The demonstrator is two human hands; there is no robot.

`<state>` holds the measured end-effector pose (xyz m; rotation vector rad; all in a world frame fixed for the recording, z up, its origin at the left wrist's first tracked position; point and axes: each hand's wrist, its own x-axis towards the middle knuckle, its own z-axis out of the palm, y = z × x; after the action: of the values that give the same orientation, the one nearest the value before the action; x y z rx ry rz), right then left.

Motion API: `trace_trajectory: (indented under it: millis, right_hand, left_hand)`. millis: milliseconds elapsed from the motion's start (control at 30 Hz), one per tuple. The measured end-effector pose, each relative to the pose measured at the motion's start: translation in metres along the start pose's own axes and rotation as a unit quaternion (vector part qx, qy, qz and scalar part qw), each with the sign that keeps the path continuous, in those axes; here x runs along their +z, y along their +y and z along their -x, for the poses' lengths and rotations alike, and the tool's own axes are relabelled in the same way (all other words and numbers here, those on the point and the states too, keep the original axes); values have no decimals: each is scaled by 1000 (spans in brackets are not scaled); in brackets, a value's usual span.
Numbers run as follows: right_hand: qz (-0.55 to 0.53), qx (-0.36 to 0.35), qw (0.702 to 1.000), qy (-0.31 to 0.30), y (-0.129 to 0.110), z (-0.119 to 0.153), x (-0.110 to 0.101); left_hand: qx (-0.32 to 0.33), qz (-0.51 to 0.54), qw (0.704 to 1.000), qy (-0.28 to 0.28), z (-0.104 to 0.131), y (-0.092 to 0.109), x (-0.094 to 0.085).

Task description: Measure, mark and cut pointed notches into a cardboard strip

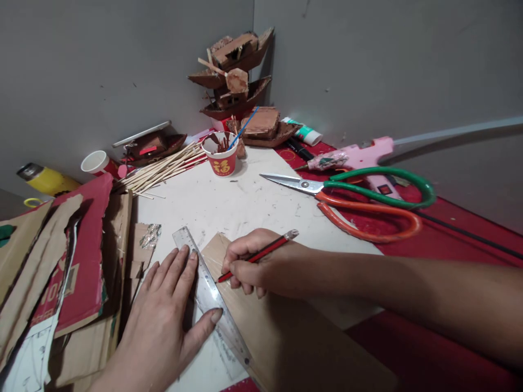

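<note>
Left hand (161, 310) on clear ruler (209, 291), pencil (266, 252) in right hand (269, 270) over brown cardboard (286, 329).

a small craft workshop corner, a tabletop (441, 239) against grey walls (122, 65), little brown boats (253, 60) piled at its far corner, a pink glue gun (359, 155) and big scissors (304, 184) near its right edge, cardboard (85, 245) heaped toward its left edge

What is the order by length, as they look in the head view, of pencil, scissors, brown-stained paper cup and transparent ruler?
Scissors
Transparent ruler
Pencil
Brown-stained paper cup
The ruler lies nearer the camera, so its real rank is unsure.
</note>
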<state>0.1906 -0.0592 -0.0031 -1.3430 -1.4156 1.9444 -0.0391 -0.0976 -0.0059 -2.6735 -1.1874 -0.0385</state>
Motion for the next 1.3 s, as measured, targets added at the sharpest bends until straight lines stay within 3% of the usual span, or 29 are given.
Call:
trace_trajectory:
  millis: [367,567,733,967,1300]
  right_hand:
    - [-67,-19,993,-93,4,0,-7]
    - [-77,-11,997,-26,-4,1,-7]
    - [-120,-48,991,25,1,-5,-5]
    - [-96,-77,991,49,14,-11,1]
    - [-25,-107,993,38,12,-10,2]
  left_hand:
    - [12,-17,1000,9,-1,-1,-1]
    - [-1,-1,1000,17,4,-3,0]
    - [-9,-7,1000,29,6,-3,0]
    - [-5,-10,999,33,6,0,2]
    - [-3,12,1000,20,4,2,4]
